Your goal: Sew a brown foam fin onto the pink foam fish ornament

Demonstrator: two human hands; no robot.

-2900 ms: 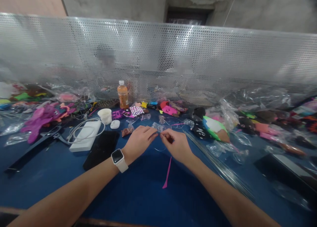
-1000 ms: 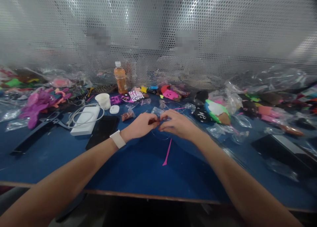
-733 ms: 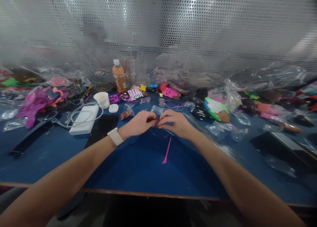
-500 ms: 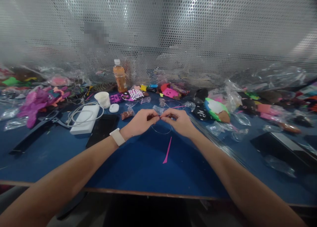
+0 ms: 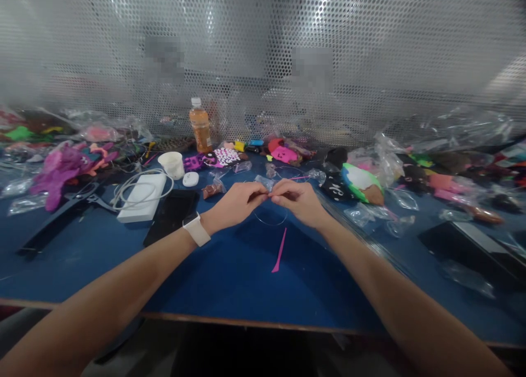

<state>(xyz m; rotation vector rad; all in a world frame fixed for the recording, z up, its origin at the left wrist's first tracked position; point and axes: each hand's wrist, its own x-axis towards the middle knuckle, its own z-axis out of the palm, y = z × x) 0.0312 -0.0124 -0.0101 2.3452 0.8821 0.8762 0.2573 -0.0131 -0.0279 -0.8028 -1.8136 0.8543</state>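
Note:
Above the blue table, my left hand and my right hand meet at the fingertips, both closed in a pinch. Between them they hold a thin wire, whose loop hangs in a curve beneath the fingers. Whatever else sits at the fingertips is too small to make out. On the table just below lies a slim pink modelling tool. Beyond my fingers is a clear plastic wrapper, partly hidden by them.
To the left are a white box with a coiled cable, a black phone-like slab, long-bladed scissors and a white cup. A drink bottle stands behind. Coloured clay figures and a bundle of thin rods lie to the right.
Both hands stay pinched together with the wire loop hanging between them. The whole view has shifted slightly; the things on the table have stayed where they were.

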